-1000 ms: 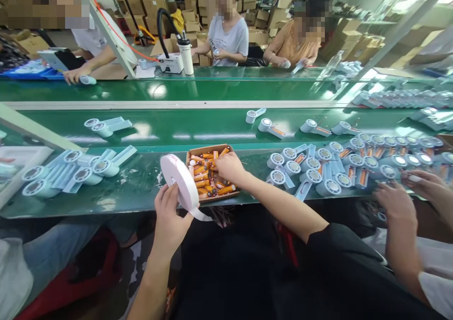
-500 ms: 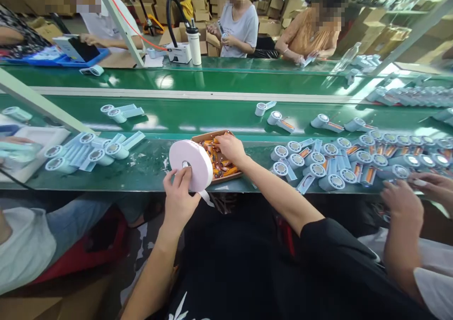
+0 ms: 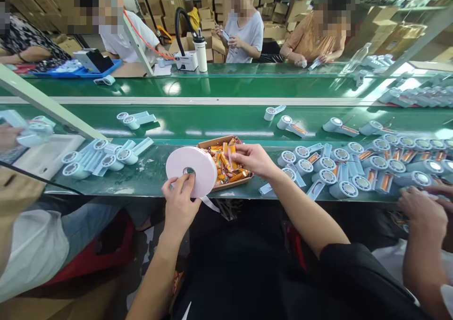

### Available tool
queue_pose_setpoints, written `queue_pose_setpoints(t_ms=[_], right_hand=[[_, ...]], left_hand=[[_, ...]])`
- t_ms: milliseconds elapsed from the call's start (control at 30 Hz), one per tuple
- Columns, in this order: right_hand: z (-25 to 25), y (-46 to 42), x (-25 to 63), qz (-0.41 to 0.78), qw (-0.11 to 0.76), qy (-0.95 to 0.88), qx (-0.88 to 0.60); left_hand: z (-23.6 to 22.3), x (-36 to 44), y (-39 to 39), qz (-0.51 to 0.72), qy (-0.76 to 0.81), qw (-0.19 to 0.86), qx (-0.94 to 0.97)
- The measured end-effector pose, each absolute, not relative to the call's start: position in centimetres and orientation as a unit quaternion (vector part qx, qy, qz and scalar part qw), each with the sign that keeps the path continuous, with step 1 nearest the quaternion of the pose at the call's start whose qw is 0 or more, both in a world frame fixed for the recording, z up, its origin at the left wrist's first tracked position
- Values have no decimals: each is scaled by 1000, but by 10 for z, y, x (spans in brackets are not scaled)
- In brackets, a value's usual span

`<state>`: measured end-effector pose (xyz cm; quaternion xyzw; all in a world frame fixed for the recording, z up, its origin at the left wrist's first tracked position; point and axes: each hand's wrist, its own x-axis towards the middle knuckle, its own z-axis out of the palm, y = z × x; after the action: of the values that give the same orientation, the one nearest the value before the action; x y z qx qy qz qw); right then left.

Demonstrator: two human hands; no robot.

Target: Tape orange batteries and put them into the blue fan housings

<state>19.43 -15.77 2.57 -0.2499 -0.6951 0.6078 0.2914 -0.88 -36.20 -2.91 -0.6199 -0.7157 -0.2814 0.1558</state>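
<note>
My left hand (image 3: 180, 206) grips a large white tape roll (image 3: 193, 169) by its lower edge and holds it upright over the near edge of the green bench (image 3: 148, 173). A loose tail of tape hangs below the roll. My right hand (image 3: 252, 159) reaches over a small cardboard box (image 3: 244, 182) full of orange batteries (image 3: 223, 162). Its fingertips pinch one battery just above the pile. The roll hides the box's left side.
Pale blue fan housings lie heaped right of the box (image 3: 339, 171) and in a smaller group to the left (image 3: 106, 152). More ride the green conveyor belt (image 3: 212, 122). A co-worker's hands (image 3: 423, 211) work at the right, another person (image 3: 28, 244) sits left, and others stand across the line.
My left hand has turned the tape roll from edge-on to face-on. My right hand has lifted from deep in the box with its fingers pinched. The view has shifted left.
</note>
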Motion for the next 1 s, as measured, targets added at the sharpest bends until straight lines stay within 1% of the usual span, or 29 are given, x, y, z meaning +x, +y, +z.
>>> queue_pose_setpoints(t_ms=[267, 333, 400, 467, 533, 600, 633, 700, 833, 900, 967, 1000], right_hand=[[48, -186, 201, 451, 240, -807, -298], [45, -185, 199, 460, 233, -803, -299], [37, -186, 193, 521, 245, -765, -289], [25, -192, 182, 607, 307, -677, -280], [11, -203, 169, 667, 422, -542, -289], [-1, -218, 156, 683, 530, -402, -301], [-6, -226, 151, 684, 564, -349, -303], [-13, -239, 143, 688, 595, -290, -297], [-15, -245, 140, 693, 614, -261, -275], [-4, -229, 149, 699, 609, -255, -274], [17, -194, 169, 699, 603, -259, -283], [30, -171, 182, 683, 620, -258, -286]], left_hand=[[-14, -2, -362, -261, -692, 195, -644], [-8, -2, -363, -245, -686, 207, -654], [-4, 0, -363, -227, -683, 219, -659], [-2, 5, -362, -216, -692, 244, -644], [-5, 14, -359, -222, -708, 270, -613], [-13, 27, -355, -239, -726, 274, -584], [-18, 34, -352, -249, -733, 265, -575], [-27, 47, -348, -261, -744, 244, -564], [-35, 68, -343, -257, -765, 249, -535], [-31, 76, -342, -243, -777, 239, -529], [-24, 77, -340, -219, -779, 197, -553], [-17, 74, -337, -203, -778, 166, -572]])
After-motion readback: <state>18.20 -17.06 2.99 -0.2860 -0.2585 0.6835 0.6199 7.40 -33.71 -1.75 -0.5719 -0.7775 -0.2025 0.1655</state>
